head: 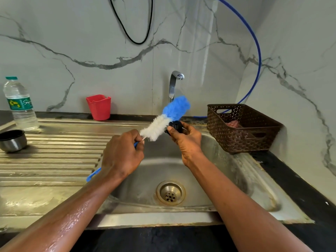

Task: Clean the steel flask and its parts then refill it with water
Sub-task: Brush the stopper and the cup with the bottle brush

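1. Now the left hand (122,153) is curling its fingers shut around the blue handle of the bottle brush (164,119), above the sink (236,171); the handle's end is sticking out below the wrist, and the bristles are angling up and away past the fingertips.
2. The right hand (187,140) is pinching the black flask stopper (175,126) between thumb and fingers, palm turned inward, forearm reaching in over the basin.
3. The stopper is sitting at the right fingertips, touching the brush where white bristles meet blue.
4. The steel cup (12,140) is standing on the draining board, well left of the left hand's knuckles; I cannot tell what is inside.
5. The plastic water bottle (19,104) is standing behind the cup, holding clear water.
6. The red cup (99,107) is standing beyond the left fingers.
7. The brown basket (241,128) is sitting right of the right fingers, holding a striped cloth.
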